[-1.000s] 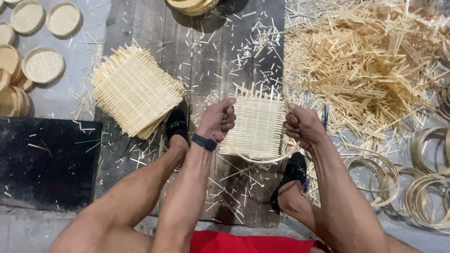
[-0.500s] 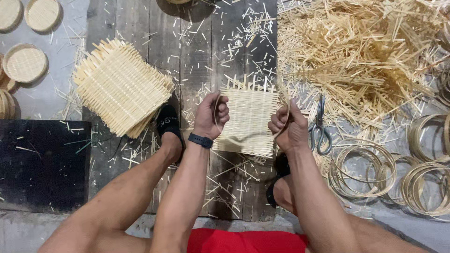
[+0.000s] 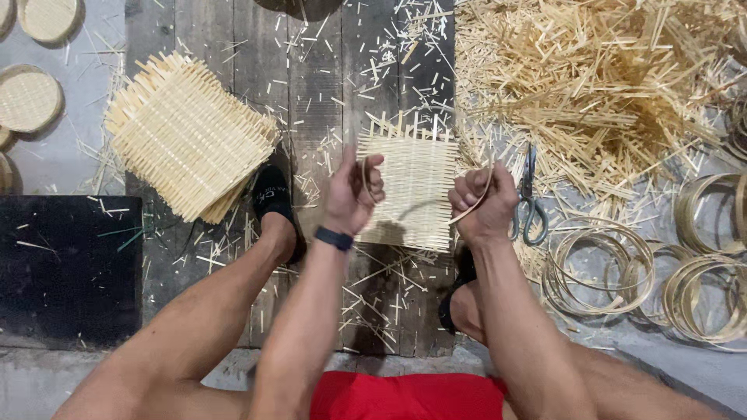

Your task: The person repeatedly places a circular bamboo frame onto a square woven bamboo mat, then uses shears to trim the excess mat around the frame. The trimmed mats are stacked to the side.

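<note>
My left hand [image 3: 354, 190] and my right hand [image 3: 482, 204] are both closed on a thin bamboo hoop [image 3: 471, 204], one at each side of it. The hoop is held above a square woven bamboo mat [image 3: 416, 183] that lies on the wooden boards between my feet. The hoop's middle is hard to make out against the mat. A dark band sits on my left wrist. My left foot in a black sock [image 3: 272, 198] rests beside the mat.
A stack of woven square mats [image 3: 187, 144] lies to the left. Scissors [image 3: 529, 198] lie right of my right hand, below a big heap of bamboo slivers [image 3: 607, 78]. Bamboo rings [image 3: 599, 268] lie at the right, round woven lids [image 3: 27, 101] far left, a black mat [image 3: 66, 268] lower left.
My hands have come off the edges of the square mat and risen a little, each now gripping the hoop. The mat stays on the boards.
</note>
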{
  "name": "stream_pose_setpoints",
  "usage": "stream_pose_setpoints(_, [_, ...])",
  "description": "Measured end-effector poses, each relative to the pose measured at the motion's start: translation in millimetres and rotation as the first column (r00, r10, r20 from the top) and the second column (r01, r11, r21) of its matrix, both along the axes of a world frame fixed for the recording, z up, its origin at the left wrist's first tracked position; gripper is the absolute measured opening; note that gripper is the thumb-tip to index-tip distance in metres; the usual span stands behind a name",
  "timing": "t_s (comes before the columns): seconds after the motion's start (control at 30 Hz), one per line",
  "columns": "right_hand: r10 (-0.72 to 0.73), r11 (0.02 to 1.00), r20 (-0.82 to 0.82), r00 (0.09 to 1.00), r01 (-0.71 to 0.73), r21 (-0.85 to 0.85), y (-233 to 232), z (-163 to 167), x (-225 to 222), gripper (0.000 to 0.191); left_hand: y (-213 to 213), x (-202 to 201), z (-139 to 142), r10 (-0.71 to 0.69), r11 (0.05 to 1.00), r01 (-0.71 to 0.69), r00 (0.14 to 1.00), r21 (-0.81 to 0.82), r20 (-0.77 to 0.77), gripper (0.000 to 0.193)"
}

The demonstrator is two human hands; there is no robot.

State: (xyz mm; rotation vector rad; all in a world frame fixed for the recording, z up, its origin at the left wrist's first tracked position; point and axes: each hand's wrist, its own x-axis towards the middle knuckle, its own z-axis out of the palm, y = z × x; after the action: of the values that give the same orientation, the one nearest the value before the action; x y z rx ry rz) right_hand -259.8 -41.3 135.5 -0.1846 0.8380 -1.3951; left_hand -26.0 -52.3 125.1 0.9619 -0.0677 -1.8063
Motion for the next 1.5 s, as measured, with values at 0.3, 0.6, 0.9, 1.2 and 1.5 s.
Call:
stream_pose_setpoints(0.3, [0.275,0.956,0.006,0.962,-0.272,-0.112,14,-22,0,0.054,6,-5,-38,0.340,0.940,-0.333,0.930,0.073,-0.140,0.033])
stream_pose_setpoints(0.6, [0.277,0.953,-0.057,0.959,-0.282,-0.109,13,-11,-7,0.041,-3,14,-34,0.248,0.968,-0.252,0.954,-0.005,-0.167,0.039])
stream_pose_setpoints(0.9, [0.297,0.954,-0.745,0.597,-0.221,0.203,-9,-23,-20,0.030,13,12,-67,0.244,0.969,-0.245,0.967,0.003,0.076,0.019])
stream_pose_setpoints(1.2, [0.265,0.943,-0.964,0.019,-0.213,0.255,-5,-94,-10,0.024,15,27,-132,-0.046,0.955,0.292,-0.028,0.052,0.999,0.012])
stream_pose_setpoints(1.5, [0.183,0.942,-0.977,-0.110,-0.264,0.206,-3,-107,-13,0.019,16,29,-136,-0.214,0.967,0.171,0.129,0.191,0.968,0.022])
